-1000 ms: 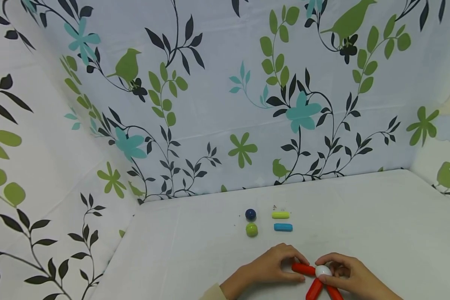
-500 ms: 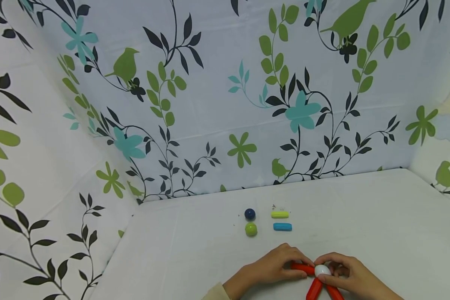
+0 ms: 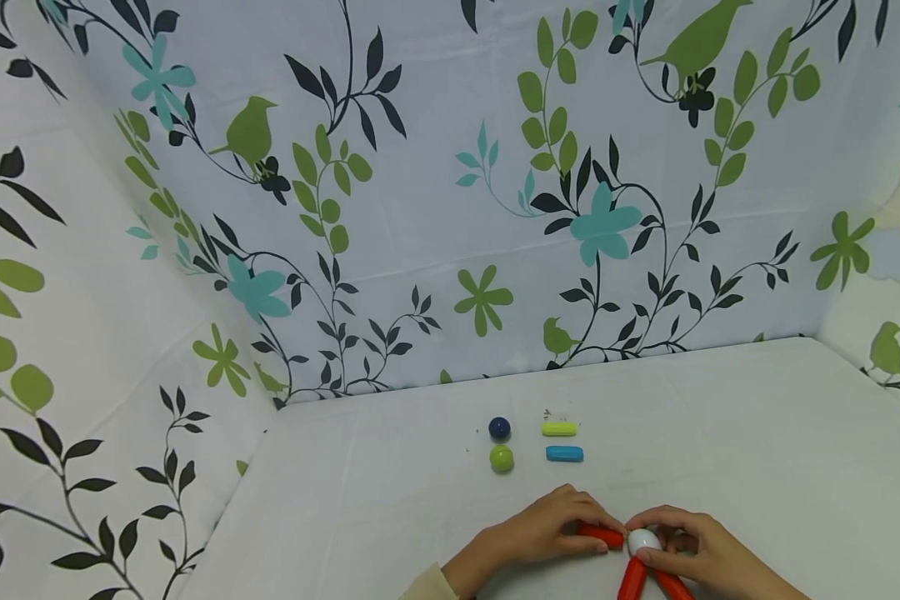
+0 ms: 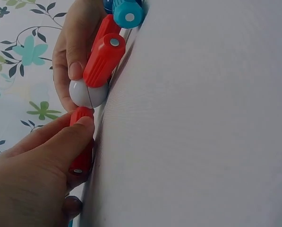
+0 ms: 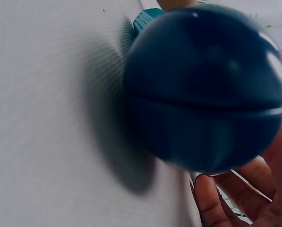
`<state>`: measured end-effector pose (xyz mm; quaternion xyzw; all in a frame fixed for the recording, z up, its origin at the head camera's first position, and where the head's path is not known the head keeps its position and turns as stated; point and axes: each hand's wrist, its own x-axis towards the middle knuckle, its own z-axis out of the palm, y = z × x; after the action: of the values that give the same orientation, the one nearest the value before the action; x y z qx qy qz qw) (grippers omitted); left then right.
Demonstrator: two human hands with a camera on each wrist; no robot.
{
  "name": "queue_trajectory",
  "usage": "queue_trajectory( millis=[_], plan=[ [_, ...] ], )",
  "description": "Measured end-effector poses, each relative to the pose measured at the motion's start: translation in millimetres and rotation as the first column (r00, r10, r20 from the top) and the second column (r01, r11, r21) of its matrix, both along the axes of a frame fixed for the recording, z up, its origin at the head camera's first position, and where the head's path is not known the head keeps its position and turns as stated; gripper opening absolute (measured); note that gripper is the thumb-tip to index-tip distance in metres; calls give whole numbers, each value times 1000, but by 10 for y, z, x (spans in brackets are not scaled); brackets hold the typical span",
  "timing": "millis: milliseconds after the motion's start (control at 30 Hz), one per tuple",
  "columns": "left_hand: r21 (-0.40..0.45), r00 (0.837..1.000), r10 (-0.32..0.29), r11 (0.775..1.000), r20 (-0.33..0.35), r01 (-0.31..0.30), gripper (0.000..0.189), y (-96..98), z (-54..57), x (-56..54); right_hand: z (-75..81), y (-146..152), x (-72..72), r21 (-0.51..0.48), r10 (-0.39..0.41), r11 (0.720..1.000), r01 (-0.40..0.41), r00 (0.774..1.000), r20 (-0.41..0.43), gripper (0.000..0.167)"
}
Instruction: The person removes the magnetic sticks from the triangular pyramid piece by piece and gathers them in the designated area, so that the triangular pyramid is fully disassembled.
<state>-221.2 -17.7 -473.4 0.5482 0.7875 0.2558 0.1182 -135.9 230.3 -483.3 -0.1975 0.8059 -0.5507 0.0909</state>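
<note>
My left hand (image 3: 540,527) pinches a red ribbed stick (image 3: 598,534) between thumb and fingers, its end close beside the white ball. My right hand (image 3: 708,546) grips the white ball (image 3: 643,542) with thumb and fingers. Two more red sticks (image 3: 632,578) run from that ball toward the near edge of the head view. In the left wrist view, the white ball (image 4: 88,93) has a seam line, and a pale metal dot marks the end of a red stick (image 4: 103,59). A large dark blue ball (image 5: 204,90) covers much of the right hand in the right wrist view.
Beyond the hands on the white table (image 3: 390,500) lie a navy ball (image 3: 499,428), a lime-green ball (image 3: 502,458), a yellow-green stick (image 3: 559,429) and a blue stick (image 3: 565,454). A teal stick (image 4: 128,16) appears at the top of the left wrist view. Patterned cloth (image 3: 420,208) hangs behind.
The left hand's red stick has shifted slightly left, and a narrow gap now shows between it and the white ball. The right hand keeps its grip on the ball.
</note>
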Motion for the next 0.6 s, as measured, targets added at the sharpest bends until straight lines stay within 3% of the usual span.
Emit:
queue_trajectory(
  millis=[100,200,467,600],
  plan=[
    [24,997,77,997,18,-77,34,-4,-10,-3,13,-6,6,18,-33,999,32,999,43,28],
    [46,982,185,981,35,-186,33,-16,-22,-2,9,-17,9,18,-50,999,49,996,74,29],
    [93,909,409,905,81,-416,25,-9,-17,-30,-30,-17,4,-37,-43,998,46,997,65,28],
    [99,881,472,876,29,-472,23,-2,-21,-62,-50,-12,-5,-52,-34,998,35,999,29,25]
  ],
)
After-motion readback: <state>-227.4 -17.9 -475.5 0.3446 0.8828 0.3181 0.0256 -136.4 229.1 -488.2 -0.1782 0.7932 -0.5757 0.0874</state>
